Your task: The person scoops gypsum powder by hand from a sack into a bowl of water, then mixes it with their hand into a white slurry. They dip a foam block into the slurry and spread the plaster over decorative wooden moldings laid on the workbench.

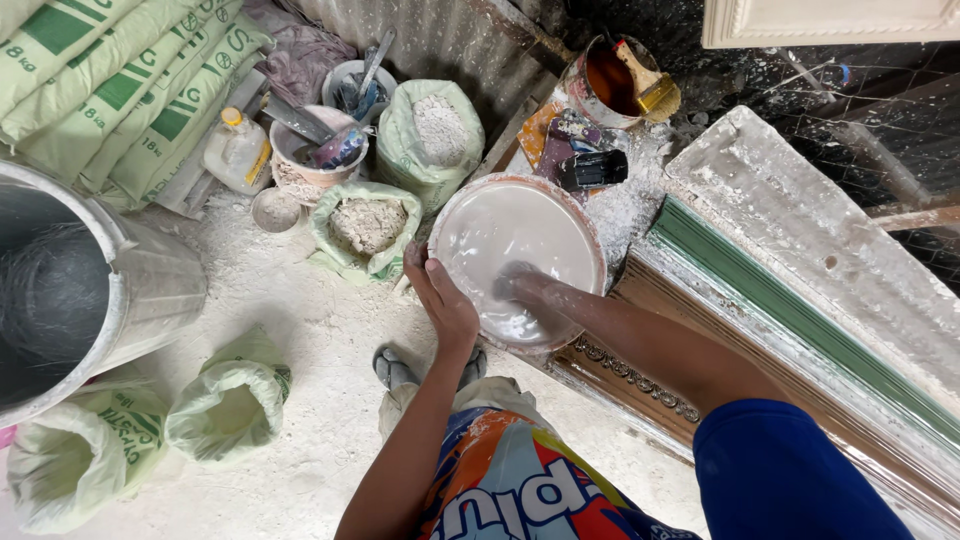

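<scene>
A round bowl point(455, 215) full of white liquid plaster rests on the edge of a long moulding form. My left hand point(443, 300) grips the bowl's near-left rim, thumb over the edge. My right hand point(520, 288) is sunk into the white mix at the near side of the bowl, coated in it, so its fingers are hidden. My right forearm runs back to a blue sleeve point(790, 470).
A long ornate moulding form point(800, 290) with a green strip runs to the right. Open sacks of powder point(368, 225) point(432, 125), buckets with tools point(312, 150), a tin with a brush point(615, 80), stacked sacks point(120, 90) and a big metal drum point(90, 290) stand around.
</scene>
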